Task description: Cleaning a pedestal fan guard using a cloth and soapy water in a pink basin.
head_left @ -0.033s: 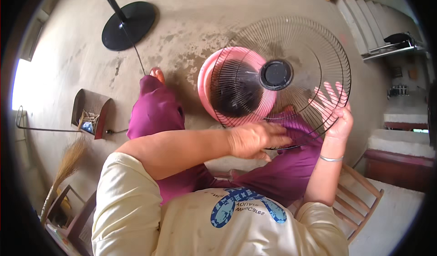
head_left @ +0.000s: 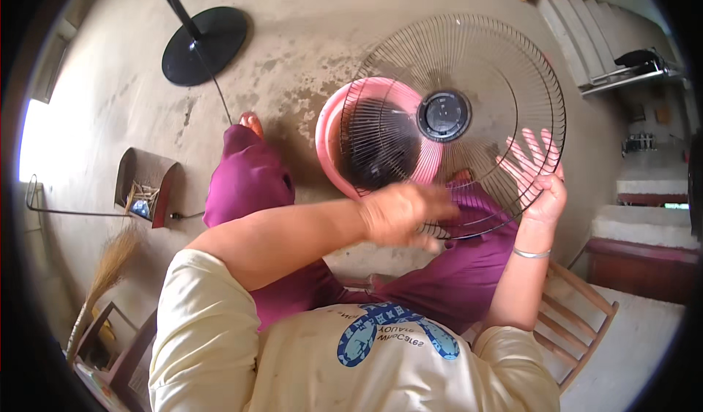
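Note:
A round black wire fan guard with a dark centre disc is held tilted up in front of me. My right hand, silver bangle at the wrist, grips its right rim, the thumb on the near side and the spread fingers behind the wires. At the lower left rim is my left hand, its fingers smeared by motion, so their grip cannot be made out. Behind the guard a pink basin stands on the floor, partly covered by the wires, with something dark inside.
A black round fan base with a pole stands at the far left. Nearer are a dustpan holding litter and a straw broom. Wet patches mark the floor. A slatted wooden chair sits at right, stairs beyond.
My left hand has shifted slightly left along the lower rim, its fingers more blurred. The guard has tipped a little, its top edge rising. The right hand keeps its hold.

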`<state>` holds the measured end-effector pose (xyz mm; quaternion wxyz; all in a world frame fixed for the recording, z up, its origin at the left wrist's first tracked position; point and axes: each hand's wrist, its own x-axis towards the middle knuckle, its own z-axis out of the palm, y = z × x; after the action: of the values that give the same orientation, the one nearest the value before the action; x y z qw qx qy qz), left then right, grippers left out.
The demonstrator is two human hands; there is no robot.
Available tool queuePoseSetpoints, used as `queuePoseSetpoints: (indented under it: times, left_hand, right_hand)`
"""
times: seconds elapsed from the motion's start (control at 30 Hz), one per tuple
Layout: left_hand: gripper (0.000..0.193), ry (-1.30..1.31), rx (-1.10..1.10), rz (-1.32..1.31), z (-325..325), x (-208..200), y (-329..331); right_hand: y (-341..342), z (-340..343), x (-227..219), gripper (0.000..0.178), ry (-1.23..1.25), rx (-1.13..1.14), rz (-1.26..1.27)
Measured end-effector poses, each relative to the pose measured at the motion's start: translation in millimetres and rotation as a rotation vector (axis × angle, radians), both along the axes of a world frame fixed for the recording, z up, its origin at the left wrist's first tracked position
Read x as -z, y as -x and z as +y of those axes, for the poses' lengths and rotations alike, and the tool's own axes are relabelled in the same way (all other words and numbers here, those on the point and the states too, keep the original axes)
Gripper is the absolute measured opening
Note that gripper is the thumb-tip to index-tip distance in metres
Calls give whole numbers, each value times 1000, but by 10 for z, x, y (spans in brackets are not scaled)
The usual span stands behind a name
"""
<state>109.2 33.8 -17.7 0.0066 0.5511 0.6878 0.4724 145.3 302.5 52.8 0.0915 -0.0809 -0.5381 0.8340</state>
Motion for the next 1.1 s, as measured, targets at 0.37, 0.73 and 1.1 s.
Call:
queuePoseSetpoints:
  times: [0.37,0.73,1.1]
  left_hand:
    - [99,-160,-605,-1198,-1024,62,1273]
    - [108,-408,427,-1178,-1074,-744,508]
    - [73,-635,-413,-986,-786,-745,-278]
  right_hand:
    - [17,477,228,84,87,9,337]
    - [378,1097,1010,70,250,-95,375]
    - [997,1203,2189,30,-456,-44,-306]
